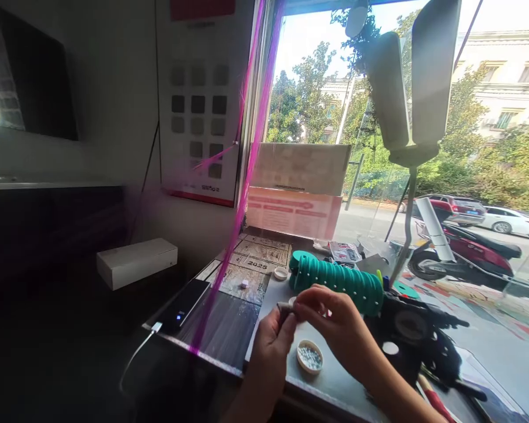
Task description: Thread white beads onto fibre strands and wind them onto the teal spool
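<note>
My left hand (271, 341) is closed, thumb and fingers pinching a small dark grey piece (285, 308) whose kind I cannot make out. Against its upper side, the fingers of my right hand (330, 311) are pressed together; what they hold, if anything, is hidden. Just below the hands stands a shallow round dish (310, 356) of small shiny beads. Behind them lies a green ridged cylinder (341, 281) dotted with white studs. A second small round white dish (281, 273) sits to its left, and part of another pale round item shows behind my fingers.
A black power bank (189, 305) with a white cable lies on the left, near a white box (136, 262). Black clamp-like equipment (418, 335) and a white disc (390, 348) are at right. Purple strands (229, 258) hang at left; a lamp (412, 153) rises before the window.
</note>
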The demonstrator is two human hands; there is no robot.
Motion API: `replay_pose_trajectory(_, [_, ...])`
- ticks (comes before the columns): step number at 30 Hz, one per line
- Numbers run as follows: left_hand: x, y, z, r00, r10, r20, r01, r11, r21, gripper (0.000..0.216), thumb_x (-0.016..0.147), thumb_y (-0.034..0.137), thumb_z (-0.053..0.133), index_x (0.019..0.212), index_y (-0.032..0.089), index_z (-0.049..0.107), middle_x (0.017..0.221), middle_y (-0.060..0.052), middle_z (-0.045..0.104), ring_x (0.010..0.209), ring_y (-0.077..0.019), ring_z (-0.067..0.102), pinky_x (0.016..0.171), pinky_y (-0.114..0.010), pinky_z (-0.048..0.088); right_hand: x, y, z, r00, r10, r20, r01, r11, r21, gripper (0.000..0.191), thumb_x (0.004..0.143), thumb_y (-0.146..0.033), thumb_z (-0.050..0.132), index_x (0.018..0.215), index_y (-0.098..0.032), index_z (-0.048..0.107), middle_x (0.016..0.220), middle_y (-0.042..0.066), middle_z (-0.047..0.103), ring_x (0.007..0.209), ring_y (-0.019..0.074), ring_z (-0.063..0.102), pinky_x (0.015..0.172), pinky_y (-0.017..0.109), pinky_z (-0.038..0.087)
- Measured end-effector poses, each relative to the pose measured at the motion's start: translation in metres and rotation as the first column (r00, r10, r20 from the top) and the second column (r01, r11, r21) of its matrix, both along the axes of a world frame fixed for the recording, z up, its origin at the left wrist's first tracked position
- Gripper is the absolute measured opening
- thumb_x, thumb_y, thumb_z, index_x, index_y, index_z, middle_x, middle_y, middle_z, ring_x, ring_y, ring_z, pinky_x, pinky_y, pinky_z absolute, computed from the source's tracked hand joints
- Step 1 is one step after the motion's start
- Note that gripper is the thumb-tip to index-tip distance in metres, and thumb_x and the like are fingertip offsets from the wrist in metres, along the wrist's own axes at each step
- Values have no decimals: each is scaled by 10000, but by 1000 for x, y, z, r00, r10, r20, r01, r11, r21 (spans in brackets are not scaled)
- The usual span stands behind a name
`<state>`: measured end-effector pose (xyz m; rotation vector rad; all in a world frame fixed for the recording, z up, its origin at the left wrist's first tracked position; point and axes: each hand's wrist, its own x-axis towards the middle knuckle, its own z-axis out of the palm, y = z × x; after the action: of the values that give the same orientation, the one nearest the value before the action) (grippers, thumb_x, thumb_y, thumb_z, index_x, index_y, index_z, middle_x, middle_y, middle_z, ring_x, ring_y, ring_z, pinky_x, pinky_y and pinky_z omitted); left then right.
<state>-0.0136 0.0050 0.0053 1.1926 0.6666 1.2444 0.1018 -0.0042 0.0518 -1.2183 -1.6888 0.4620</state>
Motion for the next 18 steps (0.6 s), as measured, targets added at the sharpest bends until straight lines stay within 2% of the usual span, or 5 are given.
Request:
replay_pose_trajectory(3, [-9, 7, 4, 991, -54, -121, 64, 994, 86, 229, 709, 369, 622, 777, 157, 568, 635, 30, 492, 594, -96, 401, 576, -206, 313, 11, -5, 10, 943, -35, 330, 16, 998, 59, 174, 759, -252, 551, 610, -204, 628, 613, 3, 574, 620, 136, 502, 592, 271, 383])
replay_pose_trajectory(8, [-19, 15, 14, 938, -120, -327, 178, 972, 154, 115, 712, 264, 607, 731, 153, 584, 621, 35, 497, 596, -100, 403, 569, -203, 306, 19, -4, 25, 723, 32, 690, -54, 999, 9, 185, 746, -155, 543, 588, -204, 627, 613, -3, 593, 648, 127, 492, 640, 266, 353])
replay_pose_trajectory(14, [-19, 16, 13, 918, -100, -385, 180, 968, 177, 164, 733, 315, 595, 745, 152, 604, 619, 23, 525, 590, -110, 433, 550, -206, 314, 5, -1, 31, 437, 46, 898, -12, 999, -45, 133, 681, -101, 553, 632, -187, 640, 701, 30, 651, 764, 172, 515, 678, 301, 324])
replay_pose_trajectory(16, [-18, 17, 8, 931, -70, -359, 147, 971, 191, 204, 727, 348, 603, 713, 144, 606, 613, 11, 533, 586, -116, 443, 547, -212, 326, 3, -1, 32, 401, 44, 915, -10, 999, -43, 131, 668, -88, 548, 637, -177, 638, 703, 38, 652, 773, 177, 525, 678, 305, 324])
replay_pose_trajectory(18, [-14, 19, 6, 951, -69, -302, 132, 973, 192, 197, 710, 336, 623, 696, 140, 605, 617, 5, 541, 590, -116, 453, 558, -213, 341, 7, 2, 35, 416, 46, 908, -14, 999, -44, 129, 663, -88, 552, 618, -177, 635, 693, 36, 650, 773, 177, 534, 673, 303, 327])
